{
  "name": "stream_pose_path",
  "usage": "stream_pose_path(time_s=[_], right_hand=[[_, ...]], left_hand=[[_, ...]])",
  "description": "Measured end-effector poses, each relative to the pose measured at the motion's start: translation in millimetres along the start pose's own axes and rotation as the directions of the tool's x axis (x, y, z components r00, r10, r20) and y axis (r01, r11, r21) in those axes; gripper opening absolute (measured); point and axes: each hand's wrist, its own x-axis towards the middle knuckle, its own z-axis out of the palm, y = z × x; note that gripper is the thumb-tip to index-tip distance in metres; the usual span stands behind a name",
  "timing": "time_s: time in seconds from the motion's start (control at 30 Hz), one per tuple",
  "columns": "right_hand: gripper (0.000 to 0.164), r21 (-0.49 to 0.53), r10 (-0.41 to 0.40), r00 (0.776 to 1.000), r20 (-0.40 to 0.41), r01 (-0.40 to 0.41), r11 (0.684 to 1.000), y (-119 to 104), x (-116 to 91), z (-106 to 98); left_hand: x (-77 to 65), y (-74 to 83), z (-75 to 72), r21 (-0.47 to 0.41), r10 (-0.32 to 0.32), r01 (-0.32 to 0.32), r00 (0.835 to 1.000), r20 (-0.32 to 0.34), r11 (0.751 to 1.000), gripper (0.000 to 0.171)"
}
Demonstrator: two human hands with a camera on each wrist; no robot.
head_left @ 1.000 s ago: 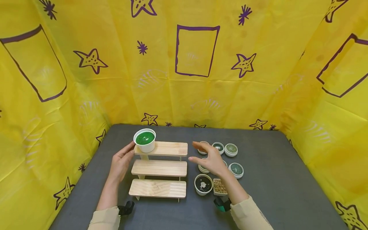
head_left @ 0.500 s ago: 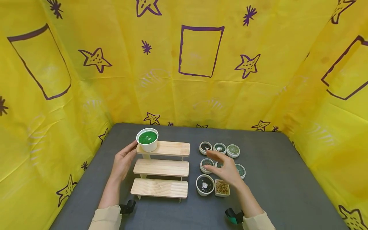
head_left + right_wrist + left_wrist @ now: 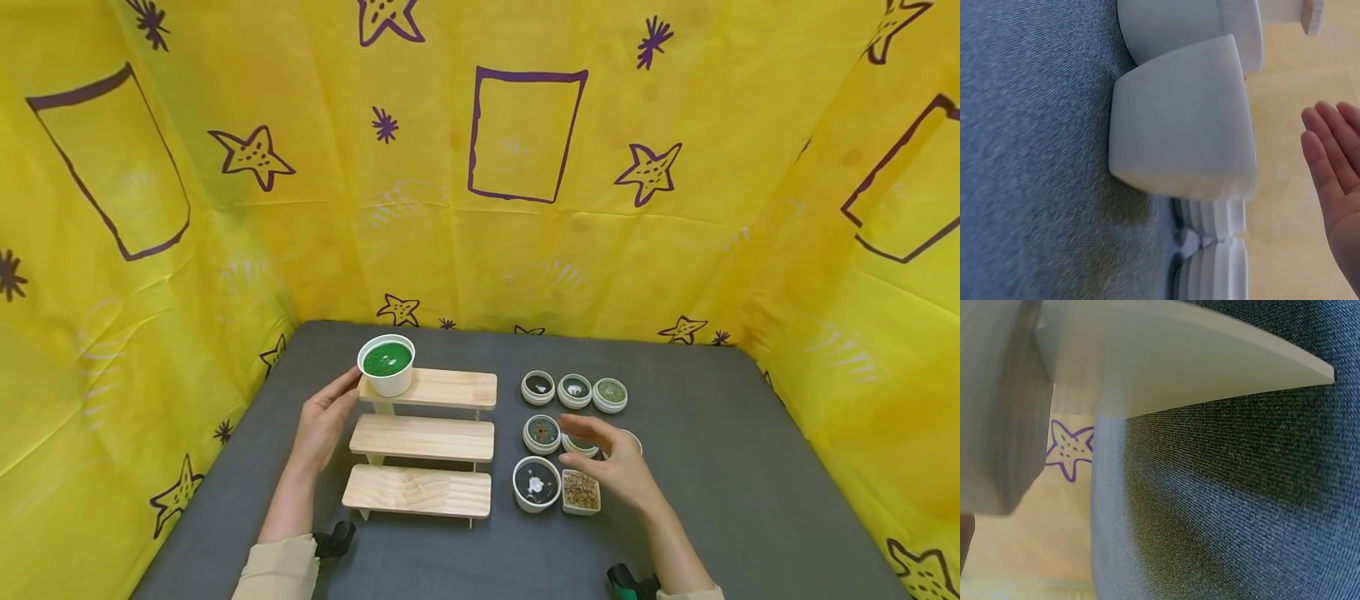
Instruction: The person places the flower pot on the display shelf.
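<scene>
In the head view my left hand [image 3: 321,425] is at the left end of the top step of a three-step wooden display stand [image 3: 422,439]. Its fingers look extended and touch or nearly touch that end. A white cup of green contents [image 3: 387,365] stands upright on the top step, beside these fingertips. My right hand [image 3: 618,467] hovers over small round white jars, thumb and fingers apart, holding nothing. It partly hides a jar [image 3: 581,446]. Close by are a white cup of dark contents [image 3: 536,484] and a square white dish [image 3: 1182,119] of brown bits.
Several small jars with dark or green contents, one a pale green jar [image 3: 611,395], stand in rows right of the stand. A grey cloth [image 3: 720,467] covers the table. Yellow patterned curtain [image 3: 420,250] encloses the back and sides.
My right hand has moved right and toward me, away from the stand and across the jars, uncovering the left ones. My left hand stays at the stand. The view has shifted slightly.
</scene>
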Motion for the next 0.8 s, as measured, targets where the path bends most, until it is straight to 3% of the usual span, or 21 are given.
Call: stream_pose_path(time_s=[0.2, 0.5, 0.8], right_hand=[[0.048, 0.049, -0.008, 1.0, 0.024, 0.007, 0.999, 6.5, -12.9, -7.3], [0.043, 0.047, 0.046, 0.995, 0.084, -0.05, 0.998, 21.5, -27.9, -19.0], [0.05, 0.07, 0.111, 0.979, 0.17, -0.124, 0.99, 29.8, -32.0, -24.9]], left_hand=[[0.4, -0.1, 0.5, 0.003, 0.002, -0.002, 1.0, -0.001, 1.0, 0.052], [-0.9, -1.7, -0.4, -0.023, 0.023, -0.023, 1.0, 0.007, 0.999, 0.048], [-0.5, -2.3, -0.6, -0.03, 0.022, -0.022, 1.0, 0.005, 0.999, 0.047]])
